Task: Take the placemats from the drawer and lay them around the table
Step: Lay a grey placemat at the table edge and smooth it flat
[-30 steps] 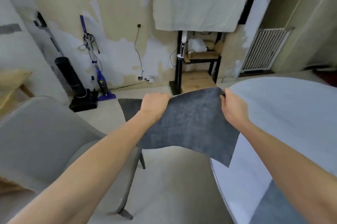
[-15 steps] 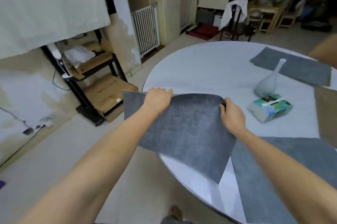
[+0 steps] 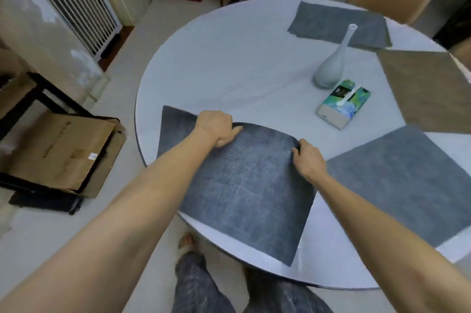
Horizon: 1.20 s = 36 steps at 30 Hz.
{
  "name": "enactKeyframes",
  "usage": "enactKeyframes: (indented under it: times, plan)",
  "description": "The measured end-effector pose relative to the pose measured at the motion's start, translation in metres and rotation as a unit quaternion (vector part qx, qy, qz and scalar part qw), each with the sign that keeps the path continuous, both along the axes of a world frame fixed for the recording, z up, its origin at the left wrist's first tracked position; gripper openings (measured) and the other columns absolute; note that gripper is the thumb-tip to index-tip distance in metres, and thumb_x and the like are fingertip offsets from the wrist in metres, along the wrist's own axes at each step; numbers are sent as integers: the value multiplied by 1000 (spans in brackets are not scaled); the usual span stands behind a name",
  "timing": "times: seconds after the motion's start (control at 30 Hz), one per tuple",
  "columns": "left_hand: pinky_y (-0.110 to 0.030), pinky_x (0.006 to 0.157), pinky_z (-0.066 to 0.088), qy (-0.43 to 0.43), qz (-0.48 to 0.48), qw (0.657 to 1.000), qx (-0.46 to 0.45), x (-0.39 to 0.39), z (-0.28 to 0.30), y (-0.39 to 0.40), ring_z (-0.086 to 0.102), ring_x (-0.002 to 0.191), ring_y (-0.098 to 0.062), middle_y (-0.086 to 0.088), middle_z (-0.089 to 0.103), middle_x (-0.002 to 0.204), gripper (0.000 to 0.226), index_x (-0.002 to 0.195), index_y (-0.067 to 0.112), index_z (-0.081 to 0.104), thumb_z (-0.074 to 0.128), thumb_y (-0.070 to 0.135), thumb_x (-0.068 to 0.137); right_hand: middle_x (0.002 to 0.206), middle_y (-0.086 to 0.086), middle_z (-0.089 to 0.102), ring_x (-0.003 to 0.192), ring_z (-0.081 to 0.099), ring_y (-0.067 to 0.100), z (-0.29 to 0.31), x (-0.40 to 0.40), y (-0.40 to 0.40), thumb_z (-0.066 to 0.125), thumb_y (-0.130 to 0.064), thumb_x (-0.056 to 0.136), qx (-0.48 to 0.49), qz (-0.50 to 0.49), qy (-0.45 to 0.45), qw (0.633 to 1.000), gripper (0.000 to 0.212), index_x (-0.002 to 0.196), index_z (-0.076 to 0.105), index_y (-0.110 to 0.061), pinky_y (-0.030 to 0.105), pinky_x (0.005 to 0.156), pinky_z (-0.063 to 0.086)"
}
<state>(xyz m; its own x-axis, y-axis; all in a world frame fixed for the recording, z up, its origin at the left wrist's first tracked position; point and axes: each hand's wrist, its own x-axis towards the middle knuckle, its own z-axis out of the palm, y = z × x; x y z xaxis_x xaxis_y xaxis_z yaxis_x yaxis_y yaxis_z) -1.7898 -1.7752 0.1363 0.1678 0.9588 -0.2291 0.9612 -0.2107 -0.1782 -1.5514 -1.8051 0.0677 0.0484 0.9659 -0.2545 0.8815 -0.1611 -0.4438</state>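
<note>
L hand [image 3: 216, 128] + R hand [image 3: 307, 158] both grip mat [image 3: 242, 185] far edge | mat over bench [image 3: 242, 63] near rim

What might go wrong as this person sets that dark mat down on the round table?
The held placemat hangs past the table edge near the person, so it may slide off if released here. Its right corner sits close to the laid grey mat and might overlap it. The vase looks tall and narrow; a shove could tip it.
</note>
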Motion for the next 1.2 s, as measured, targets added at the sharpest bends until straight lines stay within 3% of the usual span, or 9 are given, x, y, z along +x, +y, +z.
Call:
enactKeyframes:
  times: [0.1,0.3,0.4,0.53,0.7,0.8,0.9,1.03,1.2]
  plan:
    - [-34,77,42,6,-72,997,-23,-7,-18,31,62,105,-31,-12,65,116,55,115,11,61,26,51,101,112,24,61,102,56,40,-12,-10,-3,39,-23,99,-18,-60,-17,998,24,105,49,-3,41,79,44]
    - [-34,76,41,4,-185,981,-57,-24,-34,78,62,106,-31,-12,64,118,52,115,11,62,30,49,102,107,23,63,99,57,39,-20,-50,-19,39,-22,99,-29,-163,-44,985,21,101,49,-3,37,69,36]
    - [-35,82,43,1,-207,976,-72,-26,-41,85,60,109,-31,-12,63,120,51,117,10,61,30,47,102,101,23,63,91,58,39,-20,-63,-25,38,-22,99,-22,-193,-65,979,20,100,48,-5,35,65,35]
    - [-32,75,38,-5,-224,971,-85,-22,-55,88,61,107,-30,-12,63,118,51,116,9,62,30,46,103,91,20,61,72,46,31,-17,-66,-35,35,-19,99,-31,-219,-82,972,15,90,41,-9,35,61,34]
    - [-33,78,39,-33,-219,974,-50,-13,-62,101,59,107,-30,-12,63,117,48,114,9,61,34,47,102,90,21,62,73,49,33,-18,-57,-23,34,-17,98,-9,-245,-93,965,19,100,48,-5,35,60,34]
    - [-43,101,33,-47,-226,973,-27,-4,-67,109,43,125,-33,-15,46,137,51,135,8,43,41,44,99,107,17,63,94,57,36,-21,-42,-14,43,-22,96,0,-308,-46,950,26,117,48,-7,38,71,42]
    - [-54,117,12,-69,-219,969,-94,9,-73,100,13,145,-37,-15,13,159,73,153,15,15,44,51,96,129,19,51,116,51,37,-27,-35,-22,52,-22,94,-2,-393,7,920,41,129,41,-5,43,90,43]
    - [-66,112,2,-91,-214,944,-234,33,-91,66,-15,146,-39,-8,-16,161,99,154,26,-7,56,60,86,129,21,49,116,51,38,-46,-37,-53,51,-18,93,-55,-423,34,904,40,130,43,-7,42,90,43]
    - [-75,106,1,-44,-231,925,-298,47,-119,39,-23,143,-42,-4,-27,158,127,151,34,-16,73,65,66,128,23,43,112,51,38,-65,-45,-71,53,-17,92,-82,-351,38,932,52,141,38,-15,38,94,43]
